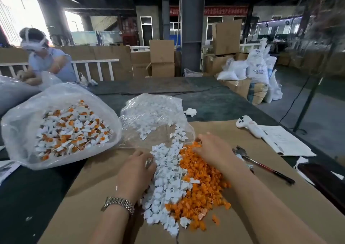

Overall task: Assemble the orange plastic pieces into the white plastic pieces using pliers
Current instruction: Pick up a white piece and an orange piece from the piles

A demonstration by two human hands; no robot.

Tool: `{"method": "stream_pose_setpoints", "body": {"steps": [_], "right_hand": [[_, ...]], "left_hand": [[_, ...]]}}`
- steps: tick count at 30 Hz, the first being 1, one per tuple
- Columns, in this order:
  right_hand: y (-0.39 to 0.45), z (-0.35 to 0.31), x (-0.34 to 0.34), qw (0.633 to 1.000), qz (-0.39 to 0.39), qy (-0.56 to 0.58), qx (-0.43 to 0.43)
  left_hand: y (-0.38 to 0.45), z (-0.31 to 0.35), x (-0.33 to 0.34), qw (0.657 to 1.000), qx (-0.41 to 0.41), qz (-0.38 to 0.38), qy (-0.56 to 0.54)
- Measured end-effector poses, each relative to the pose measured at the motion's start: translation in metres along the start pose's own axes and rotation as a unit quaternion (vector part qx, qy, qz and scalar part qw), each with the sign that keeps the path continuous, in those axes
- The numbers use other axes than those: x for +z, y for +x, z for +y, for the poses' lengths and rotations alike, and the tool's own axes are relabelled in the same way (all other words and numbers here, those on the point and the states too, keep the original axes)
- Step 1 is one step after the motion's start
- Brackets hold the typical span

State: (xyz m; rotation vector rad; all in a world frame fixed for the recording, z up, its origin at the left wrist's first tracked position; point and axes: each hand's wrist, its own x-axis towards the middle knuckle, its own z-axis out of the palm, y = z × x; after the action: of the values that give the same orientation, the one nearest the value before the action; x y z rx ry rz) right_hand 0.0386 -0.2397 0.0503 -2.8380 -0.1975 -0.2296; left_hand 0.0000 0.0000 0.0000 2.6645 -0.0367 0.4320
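Neither grip is closed on anything that can be seen. At the left, the left hand (137, 169) is laid with loosely bent fingers against the near-left edge of the white pieces (168, 176); whether one is pinched under the fingertips cannot be told. To its right, the right hand (214, 150) is spread flat over the far end of the orange pieces (201, 184), fingers relaxed.

Both heaps are spilled side by side, touching, on a sheet of cardboard (89, 197) laid over the tabletop (214, 102). The step in hand is judged to be sorting or picking stock, not joining: the pliers (261, 165) lie untouched just right of the right forearm, red handles pointing to the near right. For the next move, one white and one orange piece would need to be singled out and mated, and the pliers taken up by the right hand to press them home.

At the far left, a clear bag (16, 141) is filled with joined white-and-orange parts, so much work is judged done. Behind the heaps, a second clear bag (149, 113) of white pieces is slumped open. A crumpled tissue (190, 112) lies beyond it. At the right, a white controller (250, 128) rests on papers (287, 143). Another person (48, 61) is seated at the far left.

Little is in the way; only the loose heaps themselves may hinder the picking of a single piece.
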Motion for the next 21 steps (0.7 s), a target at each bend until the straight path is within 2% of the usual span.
{"method": "stream_pose_setpoints", "body": {"steps": [5, 12, 16, 21], "right_hand": [[0.001, -0.004, 0.011, 0.999, -0.038, -0.014, 0.012], [0.001, -0.001, 0.019, 1.000, 0.006, 0.006, 0.016], [0.000, 0.001, 0.022, 1.000, 0.005, -0.018, 0.010], [0.000, -0.001, 0.030, 0.998, 0.053, -0.027, -0.005]], "left_hand": [[0.014, 0.012, -0.003, 0.996, -0.019, -0.053, 0.064], [0.023, 0.018, -0.005, 0.995, -0.020, -0.080, 0.062], [0.018, 0.018, -0.008, 0.993, -0.012, -0.076, 0.086], [0.018, 0.022, -0.010, 0.994, -0.012, -0.069, 0.083]]}}
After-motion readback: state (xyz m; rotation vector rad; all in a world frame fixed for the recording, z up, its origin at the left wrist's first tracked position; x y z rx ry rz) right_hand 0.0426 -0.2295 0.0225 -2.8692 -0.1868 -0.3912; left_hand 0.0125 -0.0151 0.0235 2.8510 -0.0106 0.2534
